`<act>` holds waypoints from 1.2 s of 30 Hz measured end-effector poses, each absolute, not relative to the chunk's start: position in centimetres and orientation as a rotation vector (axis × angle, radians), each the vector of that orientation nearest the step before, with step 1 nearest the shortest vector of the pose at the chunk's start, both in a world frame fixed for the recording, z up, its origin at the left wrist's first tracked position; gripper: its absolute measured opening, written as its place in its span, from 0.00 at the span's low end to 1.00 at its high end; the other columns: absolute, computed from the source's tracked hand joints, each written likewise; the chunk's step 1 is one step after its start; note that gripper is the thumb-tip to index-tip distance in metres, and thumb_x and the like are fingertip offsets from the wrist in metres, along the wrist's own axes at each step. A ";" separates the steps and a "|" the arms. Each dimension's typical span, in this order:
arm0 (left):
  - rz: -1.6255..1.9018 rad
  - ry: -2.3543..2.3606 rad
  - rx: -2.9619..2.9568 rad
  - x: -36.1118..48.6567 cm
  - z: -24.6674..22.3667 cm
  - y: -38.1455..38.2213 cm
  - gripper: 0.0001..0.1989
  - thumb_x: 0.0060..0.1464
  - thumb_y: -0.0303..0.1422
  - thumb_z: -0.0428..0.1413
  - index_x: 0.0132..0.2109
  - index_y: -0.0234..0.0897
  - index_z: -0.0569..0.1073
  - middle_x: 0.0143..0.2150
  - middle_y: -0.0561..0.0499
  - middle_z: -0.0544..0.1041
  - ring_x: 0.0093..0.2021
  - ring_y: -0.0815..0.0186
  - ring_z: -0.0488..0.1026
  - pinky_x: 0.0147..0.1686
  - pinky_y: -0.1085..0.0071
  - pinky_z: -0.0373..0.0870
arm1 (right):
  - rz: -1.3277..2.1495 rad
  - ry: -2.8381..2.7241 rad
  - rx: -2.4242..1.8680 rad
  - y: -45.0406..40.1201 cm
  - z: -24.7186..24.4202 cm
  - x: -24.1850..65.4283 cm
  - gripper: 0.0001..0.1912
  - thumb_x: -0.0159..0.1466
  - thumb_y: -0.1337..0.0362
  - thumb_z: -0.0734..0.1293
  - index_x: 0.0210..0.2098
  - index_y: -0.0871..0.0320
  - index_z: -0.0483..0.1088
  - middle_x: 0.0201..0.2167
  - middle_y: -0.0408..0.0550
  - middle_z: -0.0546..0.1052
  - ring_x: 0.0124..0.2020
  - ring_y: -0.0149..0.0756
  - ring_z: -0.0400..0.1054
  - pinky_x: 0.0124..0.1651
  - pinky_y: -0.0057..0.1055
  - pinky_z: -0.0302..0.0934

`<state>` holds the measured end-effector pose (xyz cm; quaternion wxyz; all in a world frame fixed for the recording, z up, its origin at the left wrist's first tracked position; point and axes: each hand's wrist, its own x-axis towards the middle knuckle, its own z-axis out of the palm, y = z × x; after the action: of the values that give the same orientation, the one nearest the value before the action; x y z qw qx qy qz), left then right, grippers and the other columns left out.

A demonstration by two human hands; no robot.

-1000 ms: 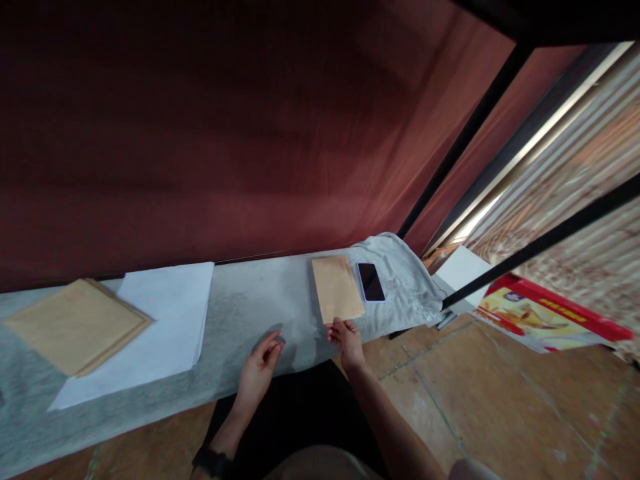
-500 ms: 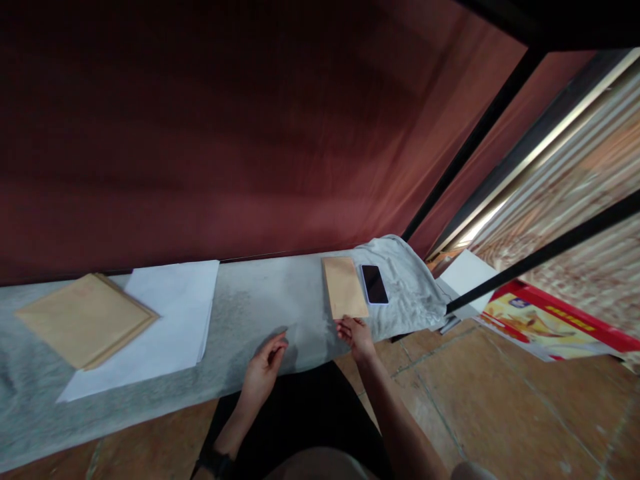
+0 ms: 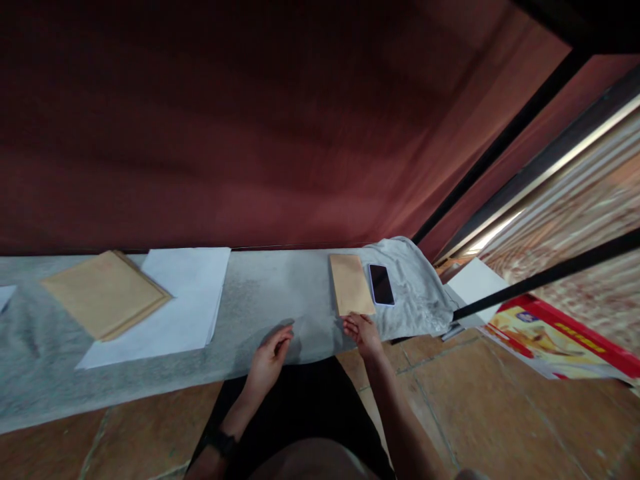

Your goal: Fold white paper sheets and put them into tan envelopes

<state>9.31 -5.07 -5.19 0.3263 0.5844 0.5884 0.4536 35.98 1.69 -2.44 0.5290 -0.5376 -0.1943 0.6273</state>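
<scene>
A small brown paper envelope (image 3: 351, 283), or a neat stack of them, lies flat on the grey cloth. My right hand (image 3: 364, 333) is at its near edge, fingers bent and pressed together against that edge. To the left, my left hand (image 3: 270, 357) hovers low over the cloth's front edge, palm turned inward, fingers loosely curved and nothing in them. A dark-screened phone (image 3: 382, 285) rests just right of the envelope. Farther left, several larger brown envelopes (image 3: 107, 293) lie askew, partly covering white paper sheets (image 3: 193, 300).
The grey cloth (image 3: 280, 287) covers a long narrow surface against a dark red backdrop (image 3: 240, 167). Black frame bars (image 3: 550, 277) cross on the right. Beyond them, a red and yellow printed box (image 3: 560, 337) and a white box (image 3: 477, 287) stand on the tiled floor (image 3: 480, 400).
The view has shifted slightly, so the things on the left appear farther right. My right hand stays at the envelope's near edge, and my left hand keeps nearly the same pose.
</scene>
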 end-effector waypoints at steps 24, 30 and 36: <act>1.118 1.714 1.698 11.0 -2.9 -5.3 0.22 0.65 0.33 0.48 0.64 0.39 0.68 0.57 0.42 0.76 0.55 0.59 0.76 0.57 0.60 0.74 | 1.755 -0.501 -1.300 -2.5 -1.4 25.5 0.16 0.48 0.57 0.79 0.27 0.57 0.73 0.27 0.47 0.82 0.24 0.33 0.75 0.28 0.26 0.68; 0.699 1.695 2.303 11.3 -2.4 -5.3 0.23 0.61 0.23 0.49 0.61 0.38 0.72 0.65 0.41 0.72 0.65 0.55 0.69 0.63 0.55 0.67 | 1.834 -0.540 -1.269 -2.7 -1.4 25.9 0.17 0.52 0.53 0.78 0.32 0.58 0.75 0.31 0.49 0.83 0.30 0.36 0.77 0.31 0.27 0.69; 0.492 1.632 2.462 11.2 -2.3 -5.1 0.27 0.59 0.19 0.46 0.64 0.33 0.68 0.66 0.39 0.72 0.67 0.59 0.66 0.64 0.61 0.66 | 1.976 -0.614 -1.238 -2.5 -1.0 27.8 0.15 0.59 0.54 0.73 0.38 0.59 0.77 0.39 0.53 0.83 0.37 0.39 0.79 0.39 0.32 0.72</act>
<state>11.24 -5.05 -2.34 0.0736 0.8200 0.5435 0.1638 27.84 -2.51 -0.96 0.3572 -0.4797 -0.2377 0.7654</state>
